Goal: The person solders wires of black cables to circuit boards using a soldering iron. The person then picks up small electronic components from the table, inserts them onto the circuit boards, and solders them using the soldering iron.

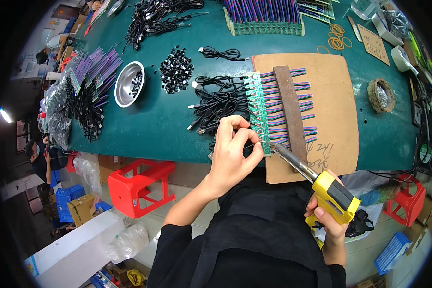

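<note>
At the near end of a green circuit board strip (258, 105), my left hand (233, 151) pinches what looks like a cable's thin wire end; the fingers partly hide it. My right hand (327, 218) grips a yellow and black soldering gun (335, 197), its metal tip reaching the board beside my left fingertips. Black USB cables (221, 103) fan out from the strip's left side. Striped multicolour wires (273, 91) leave its right side. A rusty metal bar (291, 113) lies across those wires, on a brown cardboard sheet (338, 105).
Small black parts lie in a pile (176, 70), with more in a metal bowl (129, 84). Cable bundles (161, 17) and wired boards (266, 29) sit at the back. Rubber bands (338, 38) and a round tip-cleaner holder (381, 95) are right. Red stools (139, 185) stand below the table edge.
</note>
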### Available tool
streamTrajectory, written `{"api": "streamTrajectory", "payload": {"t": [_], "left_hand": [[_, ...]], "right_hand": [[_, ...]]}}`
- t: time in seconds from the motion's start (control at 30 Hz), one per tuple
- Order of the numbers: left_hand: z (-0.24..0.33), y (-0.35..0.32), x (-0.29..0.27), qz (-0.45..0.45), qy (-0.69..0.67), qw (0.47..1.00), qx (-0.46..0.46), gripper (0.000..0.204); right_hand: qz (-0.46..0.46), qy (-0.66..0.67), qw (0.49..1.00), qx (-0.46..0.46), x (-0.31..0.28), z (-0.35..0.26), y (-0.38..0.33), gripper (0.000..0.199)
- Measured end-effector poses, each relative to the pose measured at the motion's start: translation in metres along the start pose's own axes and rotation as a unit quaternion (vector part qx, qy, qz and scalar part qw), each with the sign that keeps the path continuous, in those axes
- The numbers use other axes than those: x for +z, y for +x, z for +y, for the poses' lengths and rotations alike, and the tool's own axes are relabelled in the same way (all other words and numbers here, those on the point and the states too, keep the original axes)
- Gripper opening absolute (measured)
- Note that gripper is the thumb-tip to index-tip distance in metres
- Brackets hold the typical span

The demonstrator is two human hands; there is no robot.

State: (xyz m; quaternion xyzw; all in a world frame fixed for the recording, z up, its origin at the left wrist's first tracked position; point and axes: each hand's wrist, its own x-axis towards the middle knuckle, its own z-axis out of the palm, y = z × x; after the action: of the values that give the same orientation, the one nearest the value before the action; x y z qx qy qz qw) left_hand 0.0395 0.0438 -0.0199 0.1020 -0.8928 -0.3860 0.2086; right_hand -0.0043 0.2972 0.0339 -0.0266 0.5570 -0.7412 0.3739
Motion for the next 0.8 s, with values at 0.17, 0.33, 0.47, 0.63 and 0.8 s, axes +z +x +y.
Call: {"api": "streamTrajectory", "payload": {"t": [0.17, 0.33, 0.47, 0.63, 0.8], "left_hand": [[0.0015, 0.0001, -0.0009, -0.002, 0.004, 1.000, -0.016, 0.012], [-0.0001, 0.0000, 0.0004, 0.005, -0.003, 1.000, -0.006, 0.014], [-0.0008, -0.0006, 0.0010, 0.011, 0.012, 1.000, 0.006, 0.016], [-0.0001, -0.0005, 0.0018, 0.016, 0.006, 1.000, 0.005, 0.016], [-0.0009, -0.0010, 0.0022, 0.017, 0.011, 1.000, 0.008, 0.016]], "right_hand": [[0.006, -0.013, 1.000, 0.007, 0.0027, -0.0004, 0.0016, 0.062], [0.002, -0.048, 0.999, 0.016, 0.0071, -0.0072, 0.0040, 0.059], [-0.004, -0.080, 0.997, 0.003, 0.0042, -0.0072, 0.0012, 0.060], [0.036, -0.035, 0.999, -0.010, 0.0051, -0.0059, -0.0008, 0.062], [0.015, -0.037, 0.999, 0.003, 0.0029, -0.0046, -0.0009, 0.064]]}}
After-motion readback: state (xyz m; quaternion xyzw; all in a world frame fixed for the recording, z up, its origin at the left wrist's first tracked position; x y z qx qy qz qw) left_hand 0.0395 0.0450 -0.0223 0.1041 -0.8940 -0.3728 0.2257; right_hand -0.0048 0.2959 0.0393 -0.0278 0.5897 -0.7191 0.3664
